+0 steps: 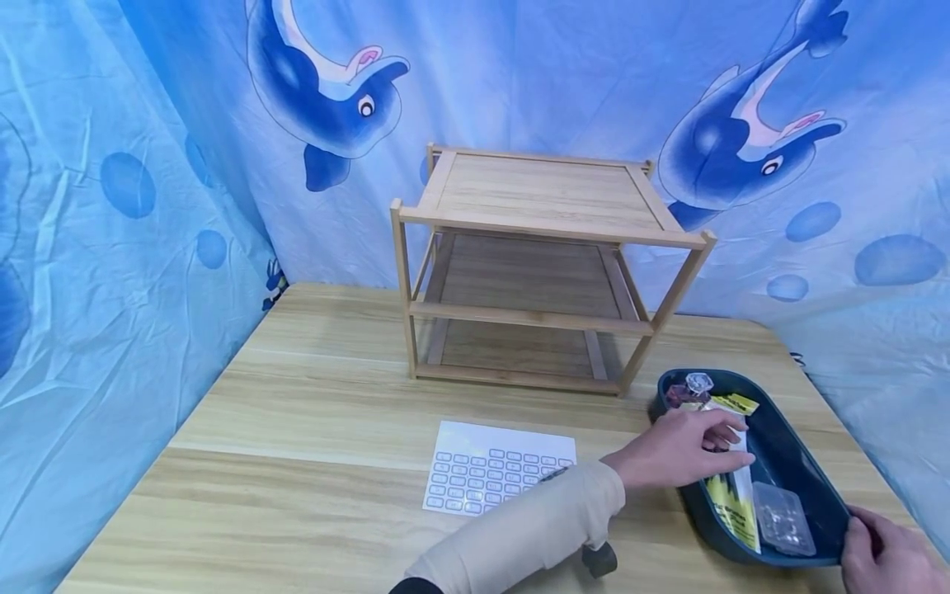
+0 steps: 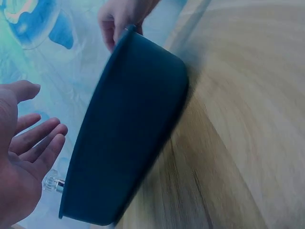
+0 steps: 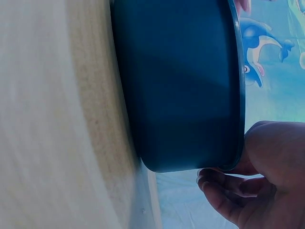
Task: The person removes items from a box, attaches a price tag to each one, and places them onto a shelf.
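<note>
A dark teal plastic bin point(image 1: 787, 437) sits at the right of the table. My right hand point(image 1: 891, 557) pinches the rim at its near right corner, thumb against the wall in the right wrist view, where the bin point(image 3: 181, 90) hides what lies inside. Over the bin's left side hovers my left hand point(image 1: 686, 445). Its fingers are loosely bent and hold nothing in the left wrist view. Inside the bin lie a yellow and white packet point(image 1: 735, 511), a clear plastic box point(image 1: 783, 518) and a small bottle with a clear faceted cap point(image 1: 699, 383).
A three-tier wooden rack point(image 1: 534, 313) stands at the back of the table. In front of it lies a white sheet point(image 1: 512, 437) printed with rows of small boxes, partly covered by my left forearm. Blue dolphin-print curtains point(image 1: 519, 74) surround the table.
</note>
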The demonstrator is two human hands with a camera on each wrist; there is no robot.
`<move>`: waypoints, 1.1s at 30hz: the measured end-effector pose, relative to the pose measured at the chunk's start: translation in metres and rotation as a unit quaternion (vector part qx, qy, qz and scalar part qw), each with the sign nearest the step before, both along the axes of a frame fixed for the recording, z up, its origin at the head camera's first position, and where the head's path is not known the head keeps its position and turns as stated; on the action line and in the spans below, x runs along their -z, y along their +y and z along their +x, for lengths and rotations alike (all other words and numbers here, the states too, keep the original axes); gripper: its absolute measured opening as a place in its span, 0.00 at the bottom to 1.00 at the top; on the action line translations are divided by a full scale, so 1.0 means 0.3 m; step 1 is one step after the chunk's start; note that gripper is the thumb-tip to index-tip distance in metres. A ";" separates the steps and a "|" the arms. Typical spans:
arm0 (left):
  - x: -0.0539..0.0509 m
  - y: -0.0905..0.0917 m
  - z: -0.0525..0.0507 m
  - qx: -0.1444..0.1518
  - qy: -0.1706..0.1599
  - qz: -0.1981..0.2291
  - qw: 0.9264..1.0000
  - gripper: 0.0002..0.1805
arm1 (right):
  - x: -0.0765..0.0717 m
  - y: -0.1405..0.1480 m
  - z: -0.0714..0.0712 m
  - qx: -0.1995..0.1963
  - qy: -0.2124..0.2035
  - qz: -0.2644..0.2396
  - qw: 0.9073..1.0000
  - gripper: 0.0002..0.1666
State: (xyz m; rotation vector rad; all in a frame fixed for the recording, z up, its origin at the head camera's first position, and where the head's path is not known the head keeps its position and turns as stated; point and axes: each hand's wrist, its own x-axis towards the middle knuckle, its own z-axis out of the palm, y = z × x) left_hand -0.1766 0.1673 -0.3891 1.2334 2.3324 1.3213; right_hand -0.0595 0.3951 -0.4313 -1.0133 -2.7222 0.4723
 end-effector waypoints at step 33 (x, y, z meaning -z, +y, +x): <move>0.039 0.133 0.045 -0.083 0.214 -0.357 0.905 0.24 | 0.001 -0.013 0.002 0.017 0.015 -0.007 1.000 0.24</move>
